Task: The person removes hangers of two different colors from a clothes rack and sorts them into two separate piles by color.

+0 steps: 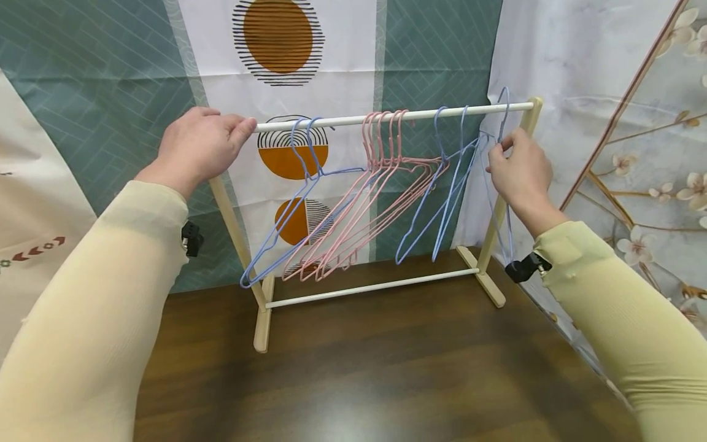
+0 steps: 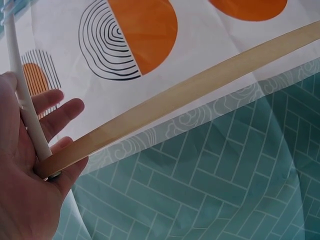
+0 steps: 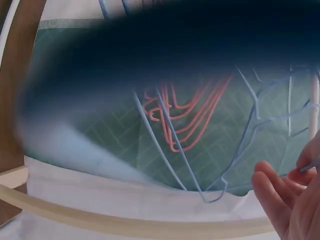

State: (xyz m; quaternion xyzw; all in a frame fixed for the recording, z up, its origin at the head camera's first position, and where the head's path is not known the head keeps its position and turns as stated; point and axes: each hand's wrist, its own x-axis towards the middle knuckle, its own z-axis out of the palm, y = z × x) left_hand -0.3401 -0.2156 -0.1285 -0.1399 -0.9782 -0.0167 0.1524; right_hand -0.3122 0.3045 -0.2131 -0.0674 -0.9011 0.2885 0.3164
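A wooden clothes rack (image 1: 371, 286) with a white rail stands on the table. My left hand (image 1: 201, 146) holds its upper left corner; in the left wrist view, the thumb and loosely bent fingers (image 2: 62, 117) lie either side of the rail. At the right end, my right hand (image 1: 521, 169) pinches a blue wire hanger (image 1: 509, 221) just below its hook. That hook rises above the rail. Pink hangers (image 1: 342, 230) hang mid-rail, with blue hangers (image 1: 276, 230) to their left and more blue hangers (image 1: 439, 212) to their right. The right wrist view is partly covered by a dark blur.
A brown tabletop (image 1: 353, 368) lies under the rack. Behind it hangs a green and white patterned cloth (image 1: 436, 49). A flowered cloth (image 1: 635, 184) closes off the right side, near my right hand.
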